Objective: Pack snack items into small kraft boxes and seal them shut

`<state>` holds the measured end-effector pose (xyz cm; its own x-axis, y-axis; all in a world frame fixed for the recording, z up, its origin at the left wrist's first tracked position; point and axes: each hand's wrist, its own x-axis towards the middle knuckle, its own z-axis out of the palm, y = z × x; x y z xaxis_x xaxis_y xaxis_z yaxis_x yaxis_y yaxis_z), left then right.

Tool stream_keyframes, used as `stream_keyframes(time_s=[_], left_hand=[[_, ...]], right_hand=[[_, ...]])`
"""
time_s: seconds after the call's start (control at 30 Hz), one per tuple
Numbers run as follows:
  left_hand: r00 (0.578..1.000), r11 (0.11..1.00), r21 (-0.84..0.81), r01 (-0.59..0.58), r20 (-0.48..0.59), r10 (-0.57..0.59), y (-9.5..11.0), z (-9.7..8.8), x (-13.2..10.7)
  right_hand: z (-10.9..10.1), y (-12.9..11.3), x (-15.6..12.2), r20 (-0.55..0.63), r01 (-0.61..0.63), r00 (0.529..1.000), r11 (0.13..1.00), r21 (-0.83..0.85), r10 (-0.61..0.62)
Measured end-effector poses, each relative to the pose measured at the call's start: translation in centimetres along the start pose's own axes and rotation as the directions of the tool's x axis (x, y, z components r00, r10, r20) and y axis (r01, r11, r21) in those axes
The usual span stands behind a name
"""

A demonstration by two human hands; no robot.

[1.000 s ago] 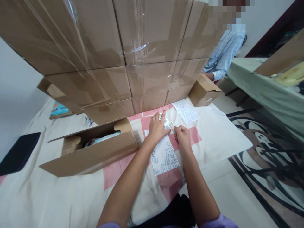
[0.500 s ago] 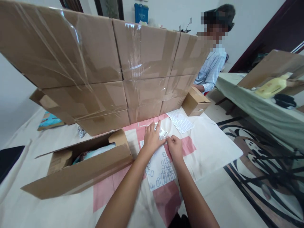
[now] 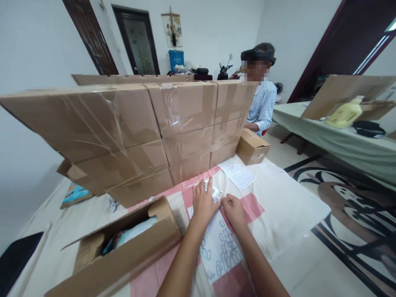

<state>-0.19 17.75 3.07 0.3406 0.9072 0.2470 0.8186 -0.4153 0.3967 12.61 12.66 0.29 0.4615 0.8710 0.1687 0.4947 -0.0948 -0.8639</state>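
My left hand (image 3: 204, 203) rests over the upper part of a white sheet (image 3: 227, 247) printed with small block-like outlines, its fingers spread apart. Between my hands are some small white pieces (image 3: 216, 194), partly covered by the left fingers and too small to name. My right hand (image 3: 234, 209) is beside them on the right, fingers curled and thumb pressed in. Whatever it pinches at its tips is hidden. A second patterned sheet (image 3: 237, 174) lies farther back, apart from both hands.
Taped cardboard boxes (image 3: 188, 128) form a wall across the cloth (image 3: 287, 202). An open carton (image 3: 145, 243) with something wrapped inside stands at left; a small closed box (image 3: 253, 147) is at back right. Behind it sits a person (image 3: 264, 103). A side table (image 3: 309, 128) holds a yellow bottle (image 3: 345, 113).
My view has tilted up, so more of the room shows and the boxes and hands appear lower. Both hands keep nearly the same pose around the white pieces.
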Motion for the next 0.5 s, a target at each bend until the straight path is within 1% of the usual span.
stream_keyframes(time_s=[0.2, 0.27, 0.4, 0.47, 0.5], left_hand=[[0.999, 1.000, 0.002, 0.018, -0.033, -0.018, 0.4, -0.7, -0.3], [1.000, 1.000, -0.007, 0.024, -0.018, -0.024, 0.5, -0.7, -0.5], [0.999, 0.999, 0.012, 0.042, 0.007, -0.042, 0.8, -0.6, -0.6], [0.995, 0.996, 0.022, 0.084, 0.048, -0.085, 1.7, -1.6, -0.7], [0.992, 0.995, 0.015, 0.098, 0.081, -0.099, 2.3, -2.7, -0.9]], right_hand=[[-0.3, 0.6, 0.7, 0.052, 0.002, 0.999, 0.998, 0.058, -0.005], [-0.1, 0.7, 0.5, 0.037, 0.001, 0.999, 0.998, 0.062, -0.003], [0.0, 0.6, -0.4, -0.042, 0.022, 0.999, 0.999, 0.041, -0.020], [-0.2, 0.4, -0.7, -0.075, 0.047, 0.996, 0.998, 0.044, -0.044], [-0.4, 0.3, -0.9, -0.085, 0.062, 0.995, 0.997, 0.054, -0.057]])
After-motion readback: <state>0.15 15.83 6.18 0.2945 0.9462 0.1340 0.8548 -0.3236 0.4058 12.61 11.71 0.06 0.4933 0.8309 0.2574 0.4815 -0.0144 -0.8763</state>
